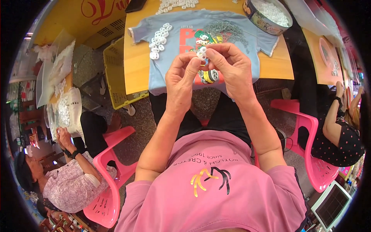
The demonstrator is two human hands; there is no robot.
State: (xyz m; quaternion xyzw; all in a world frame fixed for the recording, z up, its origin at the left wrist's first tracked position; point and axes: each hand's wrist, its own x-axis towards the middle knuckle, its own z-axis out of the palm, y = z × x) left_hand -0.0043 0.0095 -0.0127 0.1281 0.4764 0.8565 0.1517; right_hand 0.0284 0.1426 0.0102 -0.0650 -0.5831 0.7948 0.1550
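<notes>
My left hand (181,81) and my right hand (236,73) meet over the shirt, their fingertips pinched on a small white plastic piece with round holes (201,53). Whether a second part is between the fingers is too small to tell. Beneath them, a grey-blue T-shirt (170,75) with a colourful print lies spread on the wooden table (284,63). Several similar white pieces (157,41) sit in a cluster on its left side. On its upper right is a tangled heap of small grey metal-looking parts (228,33).
A round tin (266,28) of white pieces stands at the far right, and loose white pieces (176,5) lie at the far edge. Left of the table is a yellow crate (119,83). People sit on pink chairs (110,170) at both sides.
</notes>
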